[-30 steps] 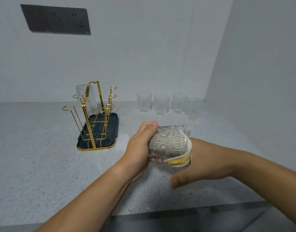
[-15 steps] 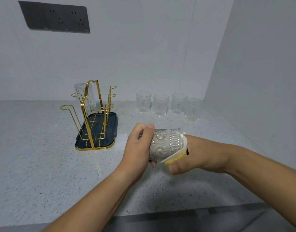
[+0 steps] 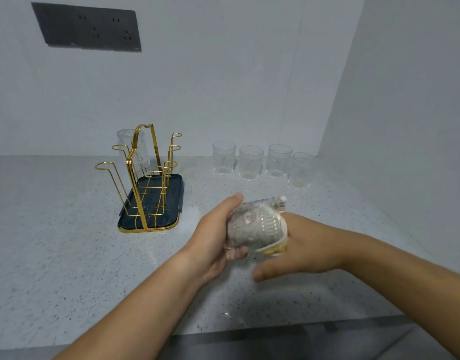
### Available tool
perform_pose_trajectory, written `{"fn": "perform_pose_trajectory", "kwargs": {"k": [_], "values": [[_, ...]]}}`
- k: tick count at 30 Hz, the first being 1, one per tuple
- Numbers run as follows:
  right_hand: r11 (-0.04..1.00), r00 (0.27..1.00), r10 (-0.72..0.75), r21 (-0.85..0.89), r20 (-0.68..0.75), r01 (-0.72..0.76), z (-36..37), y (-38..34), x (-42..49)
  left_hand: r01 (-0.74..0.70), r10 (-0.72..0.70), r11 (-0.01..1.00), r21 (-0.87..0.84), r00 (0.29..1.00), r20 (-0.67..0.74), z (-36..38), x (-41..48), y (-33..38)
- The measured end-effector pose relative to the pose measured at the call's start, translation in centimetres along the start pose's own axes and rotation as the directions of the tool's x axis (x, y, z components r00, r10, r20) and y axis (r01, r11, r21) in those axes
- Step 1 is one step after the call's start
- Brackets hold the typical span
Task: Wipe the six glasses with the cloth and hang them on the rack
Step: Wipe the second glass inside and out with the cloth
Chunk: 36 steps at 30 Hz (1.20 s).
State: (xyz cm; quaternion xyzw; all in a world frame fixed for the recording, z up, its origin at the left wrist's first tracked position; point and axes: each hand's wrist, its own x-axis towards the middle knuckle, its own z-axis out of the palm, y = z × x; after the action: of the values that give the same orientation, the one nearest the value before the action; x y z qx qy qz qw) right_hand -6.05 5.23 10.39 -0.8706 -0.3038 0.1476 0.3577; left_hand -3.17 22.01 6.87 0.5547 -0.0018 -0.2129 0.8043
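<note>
Glass (image 3: 252, 224): held sideways, right of the rack (image 3: 143, 178), mouth turned to the cloth (image 3: 275, 249)
Left hand (image 3: 213, 237): clamped round the glass, steadying it
Right hand (image 3: 301, 245): against the cloth; fingers hidden, grip cannot be told
Room: open surface (image 3: 68, 255) towards the rack; four glasses (image 3: 251, 162) behind

The left hand (image 3: 213, 235) is gripping an embossed clear glass tumbler (image 3: 252, 224) sideways while the right hand (image 3: 307, 245) is holding a white-and-yellow cloth (image 3: 275, 249) inside it; four clear glasses (image 3: 251, 163) are standing farther back, right of the gold wire rack (image 3: 143, 178).
</note>
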Motion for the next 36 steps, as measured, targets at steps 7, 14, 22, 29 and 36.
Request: {"fn": "perform_pose_trajectory", "kwargs": {"k": [7, 14, 22, 29, 36], "values": [[0.776, 0.997, 0.039, 0.627, 0.069, -0.073, -0.5, -0.1, -0.8, -0.662, 0.665, 0.669, 0.338, 0.736, 0.127, -0.9, -0.3, -0.8], [0.776, 0.999, -0.035, -0.630, 0.006, 0.030, 0.3, -1.3, -0.4, -0.047, 0.047, 0.999, -0.001, 0.999, -0.009, -0.4, -0.1, 0.9], [0.991, 1.000, 0.014, -0.135, -0.005, -0.014, -0.2, -0.8, -0.8, -0.154, 0.140, 0.975, 0.162, 0.985, 0.098, -0.7, 0.0, 0.7], [0.875, 0.999, 0.037, 0.483, -0.015, -0.025, 0.7, 0.7, -0.2, -0.468, 0.488, 0.825, 0.316, 0.872, 0.018, -1.0, 0.7, -1.4], [0.996, 0.993, 0.004, -0.093, -0.117, -0.015, 1.4, 0.5, -0.1, 0.271, -0.271, 0.961, -0.057, 0.963, 0.009, -0.8, 2.1, 0.0]]}}
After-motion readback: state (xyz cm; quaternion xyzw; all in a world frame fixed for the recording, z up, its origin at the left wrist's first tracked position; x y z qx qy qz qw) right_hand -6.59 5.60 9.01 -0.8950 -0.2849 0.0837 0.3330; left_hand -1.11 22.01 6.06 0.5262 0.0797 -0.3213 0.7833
